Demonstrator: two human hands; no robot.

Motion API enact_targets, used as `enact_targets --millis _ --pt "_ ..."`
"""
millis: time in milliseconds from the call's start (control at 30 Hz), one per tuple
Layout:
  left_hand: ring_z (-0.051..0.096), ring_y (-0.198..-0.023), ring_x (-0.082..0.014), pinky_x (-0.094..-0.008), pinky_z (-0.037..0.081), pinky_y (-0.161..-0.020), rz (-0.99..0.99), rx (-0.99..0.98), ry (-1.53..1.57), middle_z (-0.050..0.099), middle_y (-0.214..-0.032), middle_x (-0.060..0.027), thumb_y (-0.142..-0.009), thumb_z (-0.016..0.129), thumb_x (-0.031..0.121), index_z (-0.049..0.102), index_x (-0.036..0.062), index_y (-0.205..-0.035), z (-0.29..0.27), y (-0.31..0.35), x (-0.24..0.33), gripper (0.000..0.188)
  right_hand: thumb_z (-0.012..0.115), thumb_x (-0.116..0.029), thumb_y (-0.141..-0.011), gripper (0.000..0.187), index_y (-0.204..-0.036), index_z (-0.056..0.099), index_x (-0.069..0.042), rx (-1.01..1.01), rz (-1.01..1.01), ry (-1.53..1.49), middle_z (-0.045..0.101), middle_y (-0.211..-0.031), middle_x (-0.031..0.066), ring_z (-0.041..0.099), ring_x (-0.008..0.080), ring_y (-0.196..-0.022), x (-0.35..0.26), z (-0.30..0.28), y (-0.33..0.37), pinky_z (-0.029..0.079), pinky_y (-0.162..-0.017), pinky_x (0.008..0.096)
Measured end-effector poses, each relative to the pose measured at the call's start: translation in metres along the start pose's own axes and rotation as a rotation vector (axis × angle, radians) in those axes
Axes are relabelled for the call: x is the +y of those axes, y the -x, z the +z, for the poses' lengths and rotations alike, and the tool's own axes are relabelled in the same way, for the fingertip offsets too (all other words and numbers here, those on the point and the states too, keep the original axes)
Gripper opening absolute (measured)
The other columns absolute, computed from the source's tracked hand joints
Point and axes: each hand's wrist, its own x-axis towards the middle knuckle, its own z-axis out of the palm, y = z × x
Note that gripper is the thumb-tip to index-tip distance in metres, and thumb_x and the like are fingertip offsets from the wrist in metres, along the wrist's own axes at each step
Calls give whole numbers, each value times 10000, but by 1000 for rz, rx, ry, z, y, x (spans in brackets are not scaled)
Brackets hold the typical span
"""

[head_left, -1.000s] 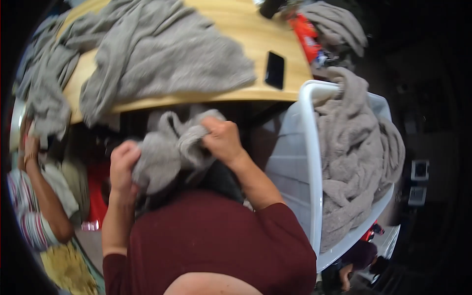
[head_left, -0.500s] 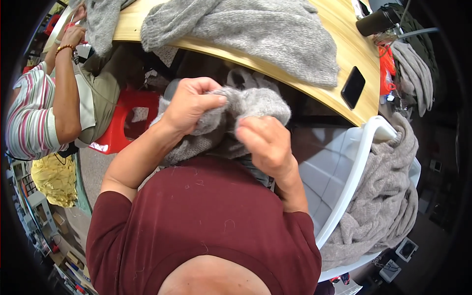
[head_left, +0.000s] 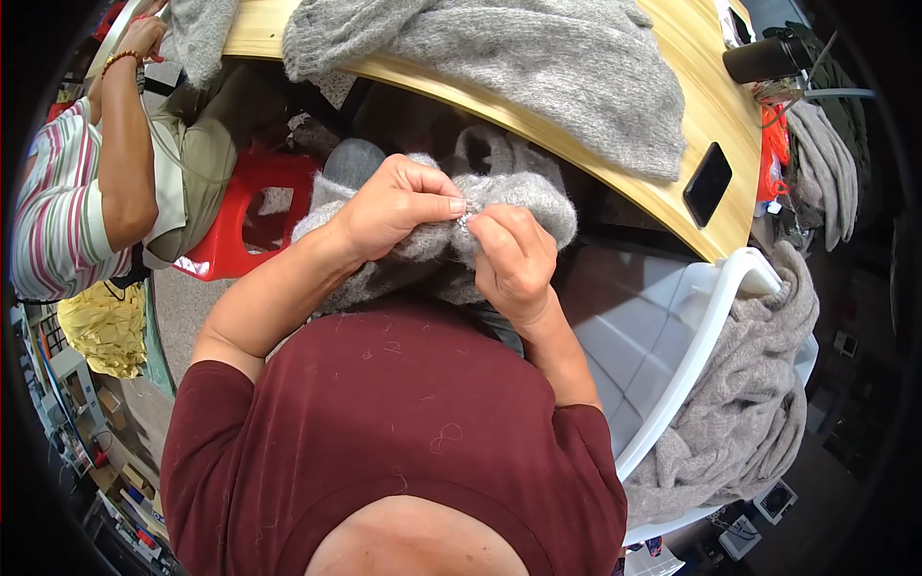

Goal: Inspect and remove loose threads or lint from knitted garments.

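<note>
A fuzzy grey knitted garment (head_left: 538,206) lies bunched over my lap, below the table edge. My left hand (head_left: 399,206) pinches a fold of it between thumb and fingers. Close against those fingertips, my right hand (head_left: 517,259) is closed in a pinch at a pale, coarse-stitched edge of the knit. Whatever sits between the right fingertips is too small to make out. The garment's lower part is hidden behind my hands and forearms.
Another grey knit (head_left: 538,77) is spread on the wooden table (head_left: 672,206), near a black phone (head_left: 708,184) and a dark cup (head_left: 765,60). At right stands a white tub (head_left: 706,336) with grey knitwear. A co-worker (head_left: 82,202) sits left beside a red stool (head_left: 245,221).
My right hand has moved up and in to meet the left fingertips at the knit. The left hand has shifted slightly right, still pinching the garment.
</note>
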Motion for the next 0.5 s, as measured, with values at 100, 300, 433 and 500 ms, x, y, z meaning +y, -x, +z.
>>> enact_targets --millis 100,300,433,500 --pt "489 -640 -30 -179 391 -568 40 42 -108 588 -695 6 -750 614 16 634 -28 -811 0 2 -1 78 590 69 -591 195 -767 545 0 48 3 20 553 -764 107 549 226 -589 5 7 -4 444 -490 289" --pt "502 -653 -24 -175 401 -544 138 142 -283 598 -703 0 -742 626 -2 634 -33 -825 4 9 -2 89 500 143 -538 302 -804 555 10 -140 238 -310 591 -812 137 585 264 -713 10 8 -2 478 -618 298" --pt "515 -657 -31 -185 414 -551 110 176 -353 611 -708 -15 -737 630 0 637 -25 -826 7 16 -3 93 476 149 -538 322 -820 554 15 -206 292 -383 591 -793 123 588 244 -715 13 4 0 472 -643 290" --pt "540 -637 -63 -200 429 -553 298 251 -549 620 -709 -48 -721 633 -2 636 -21 -823 8 16 -9 103 477 149 -567 321 -844 556 7 -212 350 -484 590 -787 117 589 212 -713 13 4 -1 463 -629 265"
